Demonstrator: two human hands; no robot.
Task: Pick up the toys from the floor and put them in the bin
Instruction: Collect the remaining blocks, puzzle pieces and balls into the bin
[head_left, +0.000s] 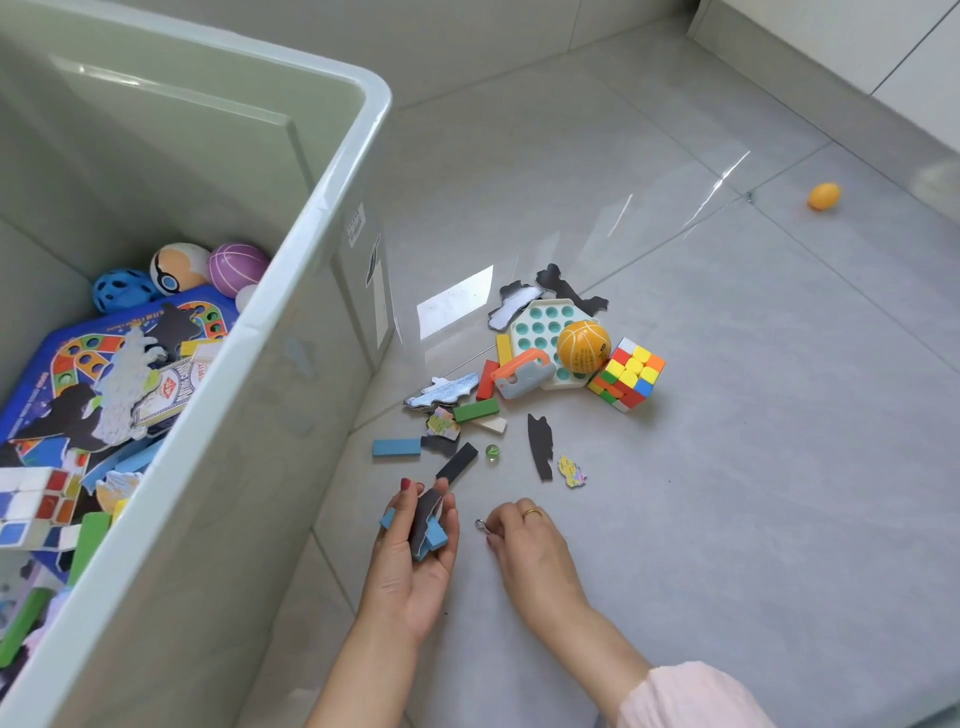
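A pale storage bin (332, 208) fills the left, already holding balls, a blue game board (67, 353) and blocks. Just right of its wall, the left hand (415, 551) lies palm-up, fingers curled around blue blocks and a dark puzzle piece (426, 519). Beside it the right hand (524, 540) pinches a small metal ring (480, 525), possibly a keyring, at the floor. Beyond both hands lies the toy scatter: blue block (396, 447), green marble (492, 451), pop-it board (545, 327), orange ball (583, 345), puzzle cube (629, 373). Open tile (753, 467) spreads rightward; another orange ball (824, 196) sits well apart near the far wall.
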